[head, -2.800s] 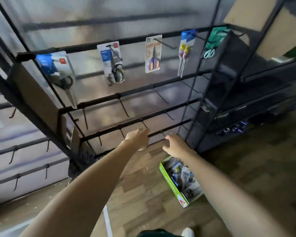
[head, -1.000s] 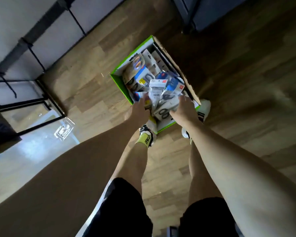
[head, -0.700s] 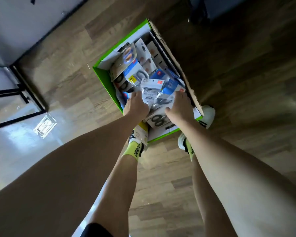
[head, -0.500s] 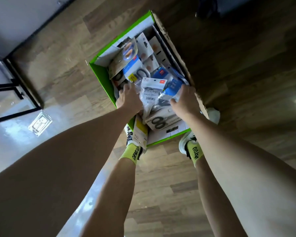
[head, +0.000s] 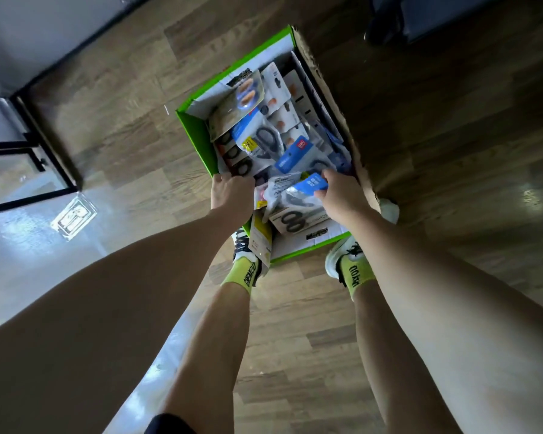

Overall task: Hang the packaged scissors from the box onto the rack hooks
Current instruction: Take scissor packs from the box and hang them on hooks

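The green-walled cardboard box (head: 195,136) sits open on the wood floor between my feet, filled with several packaged scissors (head: 264,142). My left hand (head: 232,192) reaches in at the box's near left wall, fingers curled down round a pack; a yellow-backed card (head: 261,238) sticks out below the wrist. My right hand (head: 339,195) pinches a blue-topped pack (head: 311,184) at the near right side. Between my hands lies a clear pack with a white label (head: 282,186). The rack's hooks are out of view.
The rack's black base frame (head: 44,145) runs along the left, with a pale panel behind it. A clear plastic piece (head: 72,217) lies on the glossy floor at the left. A dark shelf unit's foot (head: 386,23) stands at the top right. My shoes flank the box's near edge.
My view dropped from the rack to the box, and both hands went into it. In the last half second the hands sank lower among the packs.
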`<state>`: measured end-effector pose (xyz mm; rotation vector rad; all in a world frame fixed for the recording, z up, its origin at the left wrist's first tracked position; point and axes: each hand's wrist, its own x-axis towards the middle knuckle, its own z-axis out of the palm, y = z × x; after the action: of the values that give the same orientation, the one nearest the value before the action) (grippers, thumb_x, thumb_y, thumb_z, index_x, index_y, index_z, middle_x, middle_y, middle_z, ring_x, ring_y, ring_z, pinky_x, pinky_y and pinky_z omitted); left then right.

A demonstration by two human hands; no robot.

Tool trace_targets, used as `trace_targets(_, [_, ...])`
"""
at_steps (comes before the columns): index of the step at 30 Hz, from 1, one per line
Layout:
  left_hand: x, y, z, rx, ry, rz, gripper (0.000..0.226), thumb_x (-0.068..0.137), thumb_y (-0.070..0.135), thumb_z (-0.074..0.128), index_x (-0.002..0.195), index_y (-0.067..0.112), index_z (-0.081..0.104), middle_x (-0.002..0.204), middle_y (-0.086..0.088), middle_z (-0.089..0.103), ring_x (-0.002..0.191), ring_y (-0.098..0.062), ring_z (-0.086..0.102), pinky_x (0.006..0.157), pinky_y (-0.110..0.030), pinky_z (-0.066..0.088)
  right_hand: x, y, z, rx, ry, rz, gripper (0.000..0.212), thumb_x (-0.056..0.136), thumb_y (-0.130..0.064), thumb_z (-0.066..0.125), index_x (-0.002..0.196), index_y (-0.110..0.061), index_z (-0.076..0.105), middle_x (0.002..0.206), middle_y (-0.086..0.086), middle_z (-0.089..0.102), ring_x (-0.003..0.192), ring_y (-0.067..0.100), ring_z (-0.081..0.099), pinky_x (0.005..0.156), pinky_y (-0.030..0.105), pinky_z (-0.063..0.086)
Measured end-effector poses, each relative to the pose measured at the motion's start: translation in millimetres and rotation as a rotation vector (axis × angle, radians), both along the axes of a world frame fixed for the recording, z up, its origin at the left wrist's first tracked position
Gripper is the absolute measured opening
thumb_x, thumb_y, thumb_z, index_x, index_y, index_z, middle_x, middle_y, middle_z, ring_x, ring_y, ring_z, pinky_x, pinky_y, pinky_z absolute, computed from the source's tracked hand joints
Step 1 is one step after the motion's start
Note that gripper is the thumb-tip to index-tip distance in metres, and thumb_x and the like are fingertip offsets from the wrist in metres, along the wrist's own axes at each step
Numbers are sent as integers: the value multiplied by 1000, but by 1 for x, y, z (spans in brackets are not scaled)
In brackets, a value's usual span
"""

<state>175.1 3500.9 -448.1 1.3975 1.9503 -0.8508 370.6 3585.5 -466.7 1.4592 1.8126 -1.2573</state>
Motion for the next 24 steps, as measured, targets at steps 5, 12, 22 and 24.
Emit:
trace_targets(5, [12, 7, 38, 196, -116, 68, 26, 90, 15, 49, 112, 18, 64, 108, -6, 66, 111, -30, 51, 91, -38, 37, 3, -21, 60, 87, 53, -69, 32, 98, -21, 50, 129, -13, 53, 107, 17, 64, 100, 35, 59, 69, 32, 33])
trace_targets(12, [20, 19, 133, 186, -350, 400, 22, 97, 26, 48, 108, 11, 60, 98, -18, 64, 89, -38, 62, 63, -35, 45, -3, -30, 170, 97, 45, -26, 12, 102, -21, 44, 93, -16, 39, 70, 1, 46, 75, 30, 51, 60, 33, 28])
trace_targets(22, [1, 21, 366, 368, -354, 702, 23, 87, 36, 65, 90, 14, 60, 85, -13, 62, 78, -34, 61, 62, -35, 46, -26, 6, 366, 271, 135, 190, 26, 97, -13, 44, 121, -11, 54, 109, 17, 63, 104, 36, 59, 72, 36, 42])
trace_targets(24, [-2, 23, 412, 440, -335, 739, 14, 86, 29, 67, 93, 17, 67, 90, -14, 67, 85, -35, 64, 67, -34, 48, -32, 17, 413, 339, 229, 224, 28, 96, -15, 46, 120, -12, 60, 107, 17, 65, 102, 37, 61, 75, 38, 46])
